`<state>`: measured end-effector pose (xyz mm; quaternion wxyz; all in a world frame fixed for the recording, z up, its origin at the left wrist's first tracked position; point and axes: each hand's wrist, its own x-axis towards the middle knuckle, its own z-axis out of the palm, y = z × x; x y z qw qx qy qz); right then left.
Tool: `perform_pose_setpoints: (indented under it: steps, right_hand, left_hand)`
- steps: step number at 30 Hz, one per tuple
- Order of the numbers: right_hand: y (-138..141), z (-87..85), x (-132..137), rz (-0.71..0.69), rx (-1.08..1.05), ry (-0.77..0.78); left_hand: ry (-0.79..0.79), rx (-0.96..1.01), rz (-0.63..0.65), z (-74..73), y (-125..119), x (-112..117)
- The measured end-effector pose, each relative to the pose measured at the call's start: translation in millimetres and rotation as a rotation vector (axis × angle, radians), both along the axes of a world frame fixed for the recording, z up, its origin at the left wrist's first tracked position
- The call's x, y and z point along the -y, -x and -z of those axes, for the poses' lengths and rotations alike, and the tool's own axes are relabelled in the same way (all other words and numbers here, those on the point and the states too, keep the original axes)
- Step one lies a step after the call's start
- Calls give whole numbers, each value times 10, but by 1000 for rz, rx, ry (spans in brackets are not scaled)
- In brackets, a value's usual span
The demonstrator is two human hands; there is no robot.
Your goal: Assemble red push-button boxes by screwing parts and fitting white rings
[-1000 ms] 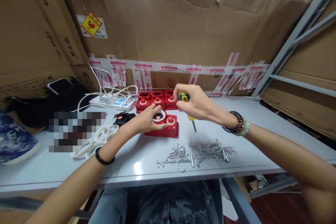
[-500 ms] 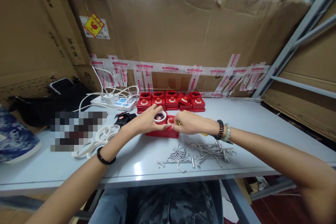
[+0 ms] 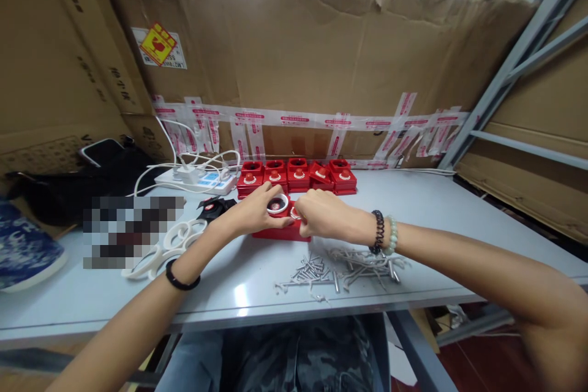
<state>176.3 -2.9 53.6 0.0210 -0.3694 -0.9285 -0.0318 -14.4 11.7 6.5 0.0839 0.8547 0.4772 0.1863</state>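
Note:
A red box (image 3: 281,232) lies on the table in front of me, with a white ring (image 3: 277,212) around a dark round part on its left half. My left hand (image 3: 257,208) grips the box at this end, thumb and fingers around the ring. My right hand (image 3: 321,213) is closed in a fist over the box's right end, beside a second, smaller white ring (image 3: 294,213). What its fingers hold is hidden. Behind the hands stands a row of several similar red boxes (image 3: 298,180), each with a red dome; one smaller piece sits tilted.
Loose screws (image 3: 310,269) and metal rods with white cords (image 3: 367,266) lie near the front edge. Several white rings (image 3: 177,236) and a black item (image 3: 214,208) are at left, before a power strip (image 3: 197,180) with cables. A cardboard wall (image 3: 321,61) closes the back.
My right hand has turned slightly over the box's right end, and the yellow bits seen by it earlier no longer show. My left hand keeps its grip. The whole view has shifted slightly.

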Motion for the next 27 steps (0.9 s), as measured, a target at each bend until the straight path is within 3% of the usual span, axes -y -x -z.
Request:
perform_pose_setpoints:
  steps: [3,6,10,18,27]
  right_hand:
    - [-40,-73,116,-29,-40,17]
    - [-111,-78,232,-103,-22,203]
    - [-191,5,277,-69,30,346]
    - [-361,9,41,21,-360,116]
    - [-312,356,-231,-55,-365,148]
  left_hand:
    - [-6,11,2,4,2,-1]
    - [-7,-3,-7,2,4,2]
    - [6,-2,-12,-9,-3,15]
    - [-6,-88,-40,-51,-4,37]
    - [-119,-139,-39,-89,-14,80]
